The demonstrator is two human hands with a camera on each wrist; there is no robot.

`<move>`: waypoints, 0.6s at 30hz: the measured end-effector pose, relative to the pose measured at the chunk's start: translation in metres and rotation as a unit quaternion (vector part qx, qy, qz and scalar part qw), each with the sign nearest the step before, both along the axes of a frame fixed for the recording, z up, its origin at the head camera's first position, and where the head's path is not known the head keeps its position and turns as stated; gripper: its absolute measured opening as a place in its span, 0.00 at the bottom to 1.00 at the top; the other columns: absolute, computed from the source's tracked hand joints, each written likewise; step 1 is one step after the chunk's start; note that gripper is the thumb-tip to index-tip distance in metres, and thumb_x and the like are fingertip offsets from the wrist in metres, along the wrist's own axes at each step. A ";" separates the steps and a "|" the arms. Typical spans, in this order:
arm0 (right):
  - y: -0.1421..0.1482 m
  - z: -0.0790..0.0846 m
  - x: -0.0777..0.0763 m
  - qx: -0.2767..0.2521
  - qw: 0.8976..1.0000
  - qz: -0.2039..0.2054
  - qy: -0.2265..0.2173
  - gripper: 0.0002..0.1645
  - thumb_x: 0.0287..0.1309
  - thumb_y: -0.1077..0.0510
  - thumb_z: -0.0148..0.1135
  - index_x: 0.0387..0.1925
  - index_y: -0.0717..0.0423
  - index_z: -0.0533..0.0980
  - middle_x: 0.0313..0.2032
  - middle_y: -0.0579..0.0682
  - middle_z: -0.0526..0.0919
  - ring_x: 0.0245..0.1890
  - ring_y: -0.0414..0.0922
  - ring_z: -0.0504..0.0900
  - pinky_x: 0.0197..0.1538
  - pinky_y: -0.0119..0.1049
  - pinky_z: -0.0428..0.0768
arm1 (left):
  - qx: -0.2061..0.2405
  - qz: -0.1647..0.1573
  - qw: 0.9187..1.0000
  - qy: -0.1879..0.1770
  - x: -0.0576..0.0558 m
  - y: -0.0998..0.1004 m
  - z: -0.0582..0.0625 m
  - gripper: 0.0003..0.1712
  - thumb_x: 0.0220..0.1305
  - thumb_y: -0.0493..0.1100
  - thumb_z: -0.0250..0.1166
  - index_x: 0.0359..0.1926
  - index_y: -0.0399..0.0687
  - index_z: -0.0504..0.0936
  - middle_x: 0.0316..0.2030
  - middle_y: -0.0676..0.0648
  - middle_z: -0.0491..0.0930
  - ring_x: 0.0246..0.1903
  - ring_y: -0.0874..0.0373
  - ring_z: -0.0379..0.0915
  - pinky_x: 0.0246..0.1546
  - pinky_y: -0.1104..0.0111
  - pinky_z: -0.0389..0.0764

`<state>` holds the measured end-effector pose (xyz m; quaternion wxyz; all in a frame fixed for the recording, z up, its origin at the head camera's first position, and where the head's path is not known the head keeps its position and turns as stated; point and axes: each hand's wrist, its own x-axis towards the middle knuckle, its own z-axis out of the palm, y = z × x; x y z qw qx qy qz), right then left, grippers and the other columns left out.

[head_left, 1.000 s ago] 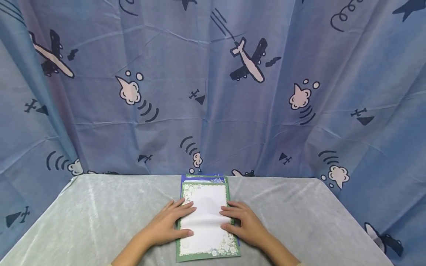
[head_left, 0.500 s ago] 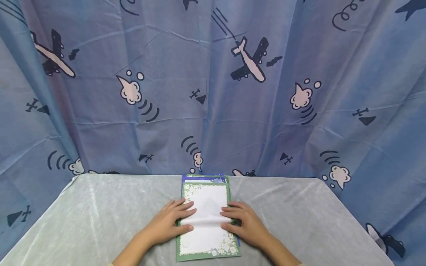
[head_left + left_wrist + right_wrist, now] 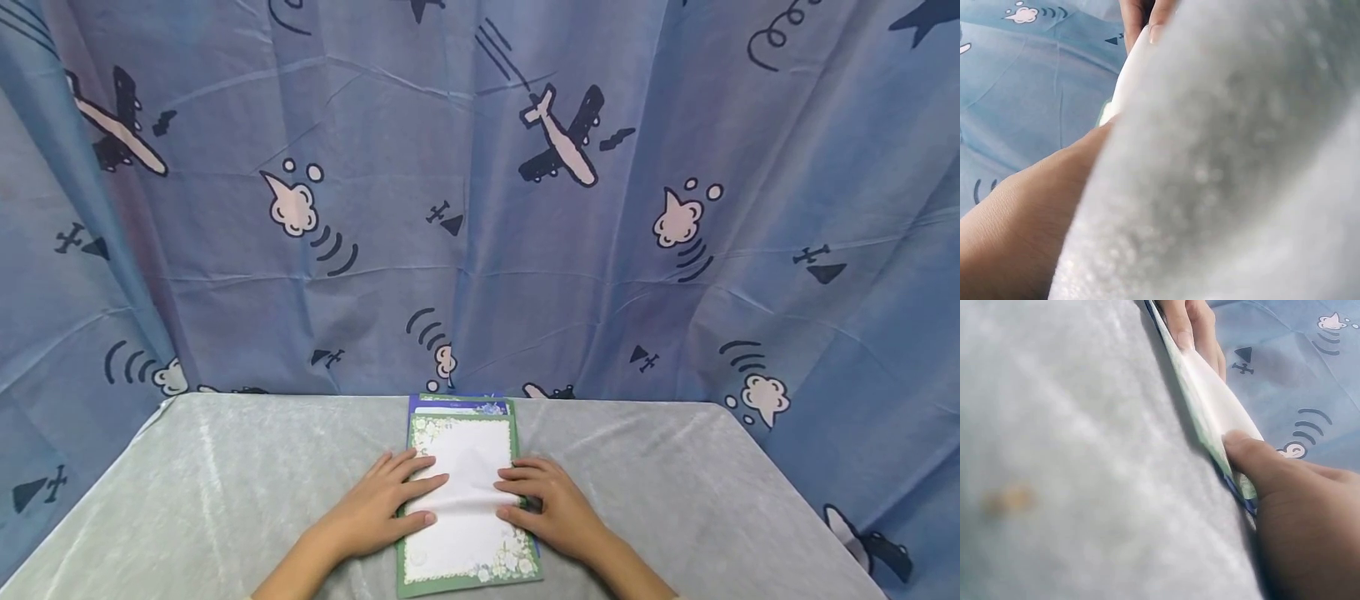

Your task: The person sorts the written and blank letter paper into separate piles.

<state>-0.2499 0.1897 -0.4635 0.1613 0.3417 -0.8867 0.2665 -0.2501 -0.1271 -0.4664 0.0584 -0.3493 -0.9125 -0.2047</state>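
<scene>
In the head view, a sheet of white paper (image 3: 468,533) with a green floral border lies over other sheets, with a crease across its middle. Blue-purple (image 3: 450,404) and green edges of the sheets below show at the far end. My left hand (image 3: 371,508) rests on the left side of the top sheet, its fingers extended. On the opposite side my right hand (image 3: 551,507) rests with its fingertips and thumb on the paper. The right wrist view shows the right thumb (image 3: 1244,450) pressing on the sheet's edge, and the paper rising slightly between the hands.
A pale grey velvety cloth (image 3: 225,483) covers the table. Behind its far edge hangs a blue curtain (image 3: 390,192) printed with airplanes and clouds. Blurred cloth fills much of the left wrist view.
The top sheet has shifted slightly toward me. My left index finger has spread away from the neighbouring finger and reaches a little farther onto the paper. The right hand has barely moved.
</scene>
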 end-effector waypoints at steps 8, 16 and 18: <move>0.001 -0.001 0.000 -0.013 1.000 0.004 0.007 0.17 0.59 0.44 0.71 0.48 0.42 0.87 0.53 0.42 0.88 0.60 0.50 0.80 0.61 0.53 0.76 | 0.033 0.014 0.999 -0.022 0.000 0.003 0.001 0.26 0.73 0.63 0.55 0.67 0.65 0.77 0.72 0.49 0.70 0.75 0.40 0.58 0.75 0.40 0.55; -0.001 0.000 0.000 -0.062 0.998 -0.007 -0.029 0.16 0.57 0.46 0.73 0.46 0.45 0.87 0.49 0.41 0.89 0.57 0.50 0.83 0.60 0.51 0.79 | 0.098 0.040 0.993 -0.041 0.000 0.003 0.003 0.23 0.69 0.62 0.62 0.59 0.62 0.84 0.65 0.53 0.79 0.72 0.42 0.65 0.74 0.40 0.58; -0.003 0.001 -0.002 -0.075 0.997 -0.009 -0.034 0.17 0.56 0.47 0.74 0.46 0.47 0.87 0.48 0.42 0.90 0.55 0.49 0.84 0.59 0.48 0.80 | 0.112 0.053 0.991 -0.049 0.000 0.003 0.006 0.23 0.67 0.61 0.64 0.58 0.60 0.85 0.63 0.52 0.81 0.70 0.42 0.68 0.74 0.40 0.59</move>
